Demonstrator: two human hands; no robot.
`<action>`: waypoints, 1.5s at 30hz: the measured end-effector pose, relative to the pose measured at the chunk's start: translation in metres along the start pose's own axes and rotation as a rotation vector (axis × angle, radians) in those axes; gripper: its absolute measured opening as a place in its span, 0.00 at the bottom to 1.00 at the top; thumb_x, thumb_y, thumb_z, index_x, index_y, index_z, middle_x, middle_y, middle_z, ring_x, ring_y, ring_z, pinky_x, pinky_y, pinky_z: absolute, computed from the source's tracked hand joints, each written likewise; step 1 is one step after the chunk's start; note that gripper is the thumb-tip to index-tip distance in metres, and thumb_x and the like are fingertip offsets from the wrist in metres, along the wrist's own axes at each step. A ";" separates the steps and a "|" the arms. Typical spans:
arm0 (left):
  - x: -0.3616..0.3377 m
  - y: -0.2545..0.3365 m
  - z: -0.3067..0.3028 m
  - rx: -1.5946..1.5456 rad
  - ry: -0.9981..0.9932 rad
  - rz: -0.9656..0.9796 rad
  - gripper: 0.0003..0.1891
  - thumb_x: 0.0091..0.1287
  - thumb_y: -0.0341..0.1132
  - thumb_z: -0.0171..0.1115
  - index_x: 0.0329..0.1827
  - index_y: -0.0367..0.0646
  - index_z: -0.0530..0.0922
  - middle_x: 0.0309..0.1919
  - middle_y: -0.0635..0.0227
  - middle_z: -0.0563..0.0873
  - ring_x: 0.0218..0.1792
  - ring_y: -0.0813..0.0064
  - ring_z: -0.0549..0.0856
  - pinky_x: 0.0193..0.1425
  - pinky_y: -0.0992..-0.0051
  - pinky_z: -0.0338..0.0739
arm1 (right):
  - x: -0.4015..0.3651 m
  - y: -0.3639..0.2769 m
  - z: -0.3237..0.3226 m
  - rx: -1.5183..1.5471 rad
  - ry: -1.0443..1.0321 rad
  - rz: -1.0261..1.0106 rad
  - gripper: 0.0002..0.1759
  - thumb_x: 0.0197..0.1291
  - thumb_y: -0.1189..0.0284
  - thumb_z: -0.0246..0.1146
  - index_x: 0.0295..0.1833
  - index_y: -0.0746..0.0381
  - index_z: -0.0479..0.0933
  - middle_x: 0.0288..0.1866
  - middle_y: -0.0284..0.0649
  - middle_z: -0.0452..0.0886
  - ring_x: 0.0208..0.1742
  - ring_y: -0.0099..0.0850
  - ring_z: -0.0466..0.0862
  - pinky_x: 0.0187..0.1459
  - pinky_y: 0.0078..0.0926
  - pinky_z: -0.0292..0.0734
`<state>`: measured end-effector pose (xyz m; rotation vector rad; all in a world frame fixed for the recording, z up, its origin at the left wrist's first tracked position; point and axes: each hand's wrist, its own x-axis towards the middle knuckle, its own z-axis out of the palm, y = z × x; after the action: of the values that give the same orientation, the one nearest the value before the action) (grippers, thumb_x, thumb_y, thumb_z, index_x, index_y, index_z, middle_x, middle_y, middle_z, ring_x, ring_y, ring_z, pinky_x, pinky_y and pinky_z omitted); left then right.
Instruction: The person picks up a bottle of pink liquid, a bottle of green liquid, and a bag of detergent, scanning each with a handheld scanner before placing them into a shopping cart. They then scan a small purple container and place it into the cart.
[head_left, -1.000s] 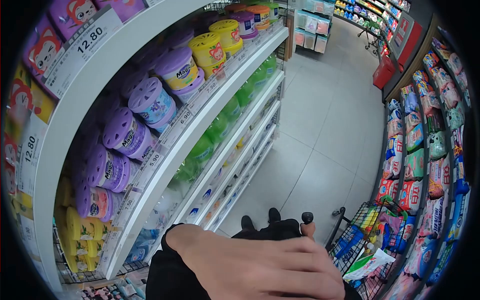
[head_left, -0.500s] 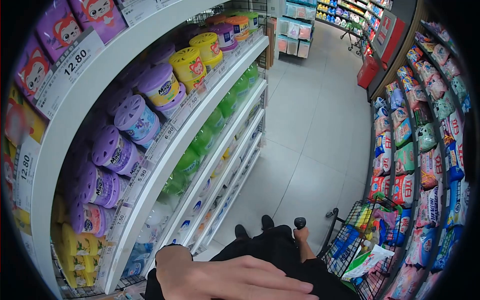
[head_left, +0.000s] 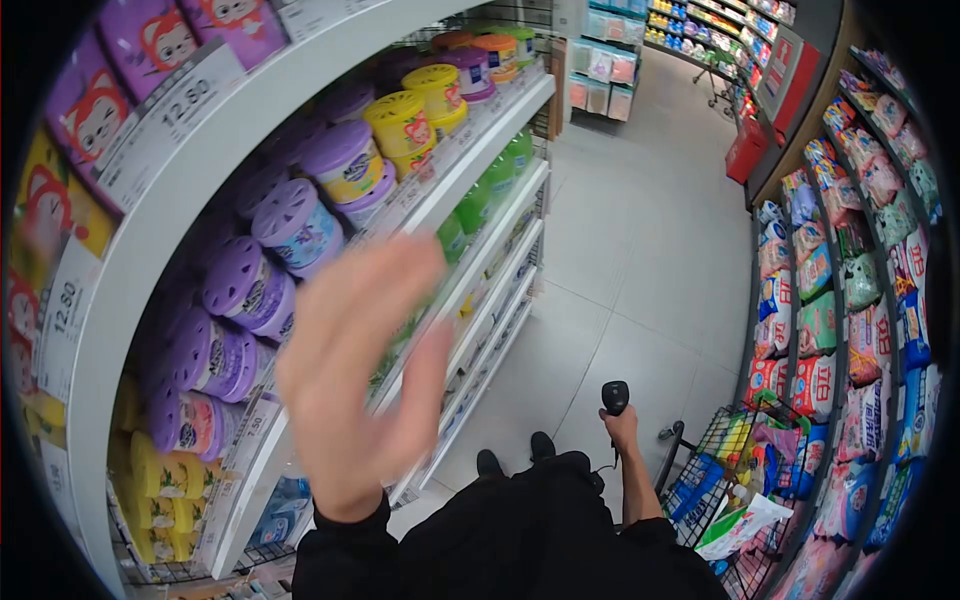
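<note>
Blurred by motion, my left hand is raised in front of the left shelf, its thumb apart from the fingers and nothing seen in it. Behind it stand purple-lidded tubs stacked in rows on the upper shelf, with yellow tubs farther along. My right hand is low at my right side, closed around the handle of a black handheld scanner, whose head points forward.
A wire cart filled with packets stands to my right. Packaged goods hang on the right rack. The white shelf edge runs along my left. Farther down the tiled aisle is a red box.
My left hand has risen from in front of my body to the left shelf. My right hand has lifted the scanner slightly forward, and the view has shifted a little.
</note>
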<state>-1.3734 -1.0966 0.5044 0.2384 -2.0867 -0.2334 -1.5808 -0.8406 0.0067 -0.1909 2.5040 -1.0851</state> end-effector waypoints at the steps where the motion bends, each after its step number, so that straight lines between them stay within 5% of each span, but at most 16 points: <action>1: 0.011 -0.017 0.005 0.241 0.005 0.035 0.13 0.60 0.31 0.65 0.47 0.36 0.85 0.48 0.54 0.87 0.49 0.56 0.86 0.58 0.61 0.77 | 0.002 -0.004 0.005 0.000 -0.009 -0.014 0.15 0.49 0.68 0.74 0.34 0.68 0.80 0.26 0.45 0.84 0.30 0.39 0.84 0.37 0.38 0.77; 4: 0.040 -0.052 0.019 0.397 0.092 -0.009 0.15 0.59 0.29 0.66 0.50 0.36 0.83 0.50 0.55 0.85 0.51 0.51 0.83 0.55 0.58 0.76 | 0.003 0.001 0.020 0.071 0.010 -0.020 0.12 0.50 0.69 0.73 0.31 0.66 0.79 0.20 0.39 0.79 0.24 0.30 0.79 0.30 0.34 0.74; 7: 0.060 -0.077 0.021 0.475 -0.009 -0.178 0.20 0.62 0.38 0.66 0.55 0.36 0.81 0.54 0.49 0.84 0.54 0.49 0.83 0.60 0.59 0.76 | -0.010 0.000 0.029 0.119 -0.029 -0.021 0.12 0.51 0.70 0.72 0.29 0.67 0.78 0.20 0.38 0.79 0.22 0.29 0.78 0.28 0.32 0.72; 8: 0.061 -0.084 0.023 0.590 -0.082 -0.259 0.23 0.62 0.41 0.66 0.57 0.37 0.81 0.54 0.49 0.84 0.55 0.48 0.83 0.59 0.58 0.76 | -0.012 0.000 0.029 0.100 -0.130 0.129 0.17 0.49 0.70 0.73 0.44 0.67 0.83 0.39 0.51 0.87 0.43 0.44 0.87 0.47 0.37 0.78; 9: 0.063 -0.089 0.025 0.703 -0.155 -0.340 0.25 0.62 0.45 0.66 0.58 0.38 0.80 0.54 0.48 0.84 0.55 0.47 0.83 0.59 0.57 0.76 | -0.016 0.001 0.032 0.094 -0.136 0.128 0.17 0.49 0.70 0.73 0.44 0.67 0.83 0.39 0.51 0.87 0.43 0.44 0.87 0.47 0.37 0.78; 11: 0.069 -0.095 0.029 0.731 -0.204 -0.376 0.27 0.62 0.47 0.66 0.60 0.39 0.79 0.53 0.48 0.84 0.55 0.47 0.83 0.59 0.57 0.76 | -0.026 0.007 0.041 0.147 -0.029 0.020 0.11 0.51 0.70 0.71 0.27 0.66 0.78 0.20 0.38 0.79 0.21 0.29 0.78 0.27 0.32 0.72; 19: 0.080 -0.104 0.035 0.694 -0.260 -0.443 0.27 0.62 0.48 0.63 0.60 0.39 0.79 0.50 0.47 0.86 0.52 0.48 0.85 0.57 0.56 0.78 | -0.035 0.026 0.038 0.111 -0.024 0.037 0.12 0.51 0.70 0.71 0.27 0.66 0.76 0.21 0.39 0.79 0.23 0.30 0.79 0.28 0.34 0.73; 28: 0.065 -0.099 0.037 0.445 0.118 -0.083 0.18 0.60 0.37 0.66 0.51 0.38 0.86 0.48 0.53 0.88 0.49 0.58 0.88 0.55 0.68 0.80 | -0.035 -0.028 0.008 0.191 -0.016 -0.072 0.11 0.53 0.71 0.70 0.26 0.64 0.76 0.18 0.33 0.75 0.21 0.24 0.74 0.25 0.29 0.68; 30: 0.059 -0.088 0.032 0.373 0.158 0.164 0.18 0.58 0.31 0.67 0.52 0.37 0.85 0.51 0.57 0.87 0.49 0.64 0.87 0.56 0.72 0.79 | -0.039 -0.048 0.000 0.220 -0.040 -0.072 0.11 0.53 0.71 0.70 0.26 0.64 0.76 0.18 0.32 0.75 0.20 0.23 0.74 0.24 0.28 0.67; 33: 0.033 -0.072 0.038 0.104 0.217 0.204 0.18 0.53 0.30 0.69 0.49 0.41 0.86 0.49 0.61 0.87 0.47 0.60 0.85 0.56 0.66 0.77 | -0.050 -0.094 -0.023 0.281 -0.113 -0.052 0.11 0.55 0.70 0.70 0.26 0.62 0.76 0.17 0.31 0.74 0.19 0.21 0.72 0.24 0.25 0.65; 36: -0.026 -0.066 0.059 -0.617 0.146 -0.153 0.20 0.59 0.31 0.63 0.55 0.31 0.82 0.57 0.50 0.83 0.56 0.60 0.83 0.64 0.68 0.73 | -0.065 -0.141 -0.047 0.389 -0.294 -0.124 0.11 0.57 0.70 0.70 0.29 0.64 0.77 0.18 0.32 0.76 0.19 0.21 0.74 0.25 0.25 0.68; 41: -0.131 -0.048 0.109 -1.703 0.202 -1.114 0.30 0.66 0.43 0.51 0.67 0.30 0.68 0.64 0.46 0.75 0.63 0.53 0.78 0.67 0.56 0.73 | -0.097 -0.199 -0.087 0.717 -0.545 -0.329 0.07 0.62 0.75 0.67 0.43 0.65 0.77 0.29 0.36 0.80 0.26 0.24 0.80 0.29 0.25 0.73; 45: -0.180 -0.037 0.124 -2.136 0.182 -1.381 0.30 0.70 0.45 0.51 0.67 0.30 0.67 0.64 0.46 0.74 0.61 0.50 0.78 0.62 0.54 0.77 | -0.117 -0.225 -0.095 0.745 -0.623 -0.438 0.14 0.63 0.79 0.66 0.53 0.67 0.74 0.35 0.37 0.81 0.29 0.26 0.82 0.32 0.25 0.78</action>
<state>-1.3883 -1.0763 0.2839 0.2375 -0.2449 -2.6540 -1.5219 -0.8996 0.2644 -0.7394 1.4284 -1.7206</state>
